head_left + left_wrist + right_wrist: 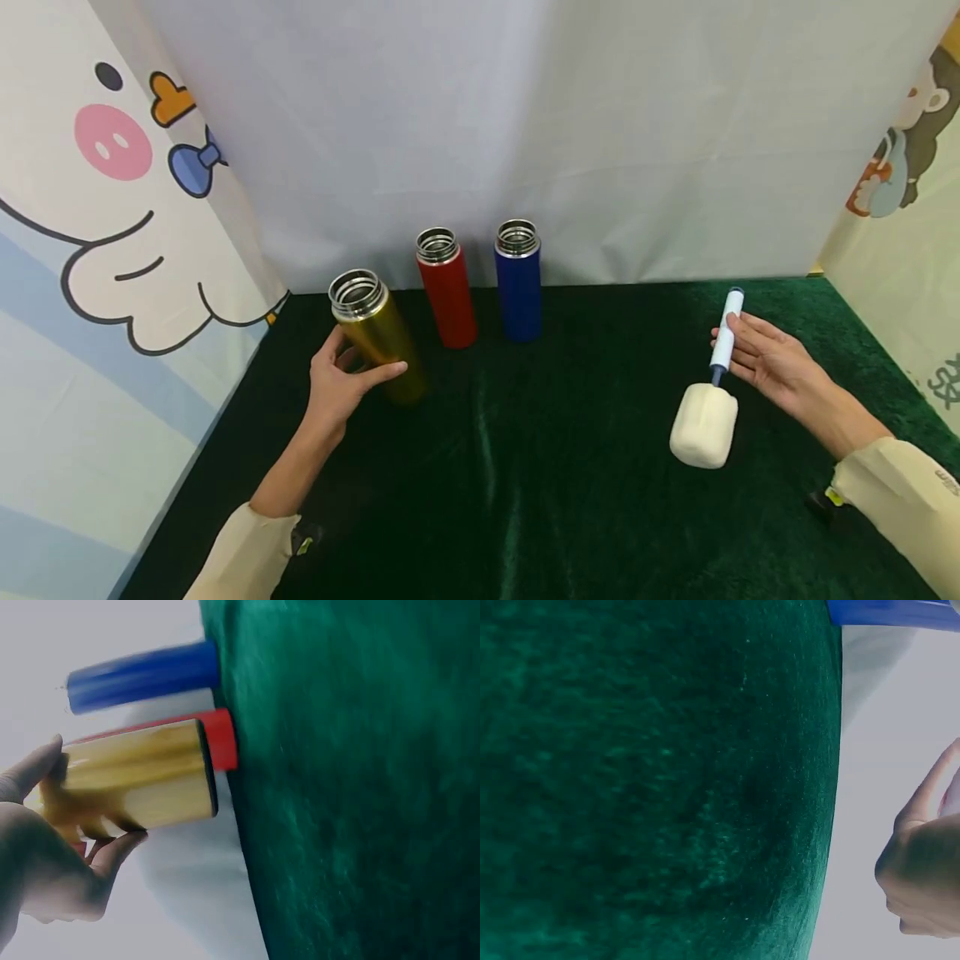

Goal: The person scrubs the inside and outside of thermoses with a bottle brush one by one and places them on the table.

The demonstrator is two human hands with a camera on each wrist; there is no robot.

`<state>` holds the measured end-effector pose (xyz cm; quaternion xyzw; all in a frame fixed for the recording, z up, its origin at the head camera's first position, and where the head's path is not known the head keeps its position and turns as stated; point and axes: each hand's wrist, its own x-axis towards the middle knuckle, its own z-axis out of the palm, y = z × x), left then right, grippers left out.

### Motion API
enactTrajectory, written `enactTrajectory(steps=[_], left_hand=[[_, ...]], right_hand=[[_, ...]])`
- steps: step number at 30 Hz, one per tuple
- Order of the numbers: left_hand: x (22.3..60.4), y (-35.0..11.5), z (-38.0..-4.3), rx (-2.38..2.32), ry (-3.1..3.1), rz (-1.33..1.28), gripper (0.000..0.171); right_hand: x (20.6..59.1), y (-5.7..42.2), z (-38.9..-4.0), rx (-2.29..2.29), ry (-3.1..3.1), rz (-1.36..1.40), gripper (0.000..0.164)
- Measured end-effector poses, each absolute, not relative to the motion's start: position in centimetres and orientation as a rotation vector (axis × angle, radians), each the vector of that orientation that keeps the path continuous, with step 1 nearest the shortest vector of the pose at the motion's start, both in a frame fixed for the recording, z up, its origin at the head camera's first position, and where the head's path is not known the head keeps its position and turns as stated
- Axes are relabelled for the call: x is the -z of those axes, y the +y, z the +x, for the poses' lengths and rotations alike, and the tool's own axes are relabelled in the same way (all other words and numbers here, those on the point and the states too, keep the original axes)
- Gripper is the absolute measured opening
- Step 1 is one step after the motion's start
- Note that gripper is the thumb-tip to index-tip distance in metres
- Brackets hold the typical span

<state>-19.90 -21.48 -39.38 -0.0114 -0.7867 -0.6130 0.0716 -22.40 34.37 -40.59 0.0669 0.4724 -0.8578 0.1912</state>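
Note:
My left hand (pixel 339 390) grips a gold bottle (pixel 381 333) with an open steel mouth; it leans a little to the left. In the left wrist view the thumb and fingers wrap around the gold bottle (pixel 150 776), and its base appears raised off the cloth. At the right, my right hand (pixel 780 367) holds a sponge bottle brush by its white handle (pixel 724 337), the cream sponge head (pixel 703 427) hanging down. Only part of the right hand (pixel 922 874) shows in the right wrist view; the sponge head is out of sight there.
Behind the gold bottle stand an uncapped red bottle (pixel 450 300) and an uncapped blue bottle (pixel 519 296), side by side near the back edge. Dark green cloth (pixel 585 483) covers the table. A pale curtain (pixel 637 150) rises behind, with cartoon-printed panels (pixel 90 233) at both sides.

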Motion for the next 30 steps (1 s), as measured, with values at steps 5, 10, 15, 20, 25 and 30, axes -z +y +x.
enactTrajectory(steps=[5, 10, 15, 20, 25, 30], left_hand=[[39.6, -22.2, -22.2, 1.713, -2.338, -0.028, 0.074], [39.9, -22.7, -24.1, 1.558, -2.359, -0.051, 0.074], [40.6, -23.0, -25.9, 1.475, -2.351, -0.073, 0.074], [41.0, -23.2, -27.2, 1.506, -2.34, -0.059, 0.072], [40.9, -22.9, -27.9, 1.556, -2.362, -0.014, 0.076], [40.9, -22.7, -28.2, 1.59, -2.363, 0.007, 0.077]], right_hand=[[40.1, 33.2, -24.0, 2.264, 1.549, 0.233, 0.061], [39.7, 32.6, -25.3, 2.104, 1.741, 0.242, 0.072], [40.1, 32.4, -26.5, 1.973, 1.869, 0.241, 0.071], [40.9, 32.3, -27.5, 1.811, 2.05, 0.242, 0.059], [41.5, 32.4, -28.1, 1.71, 2.153, 0.225, 0.082], [41.7, 32.3, -28.6, 1.64, 2.212, 0.205, 0.092]])
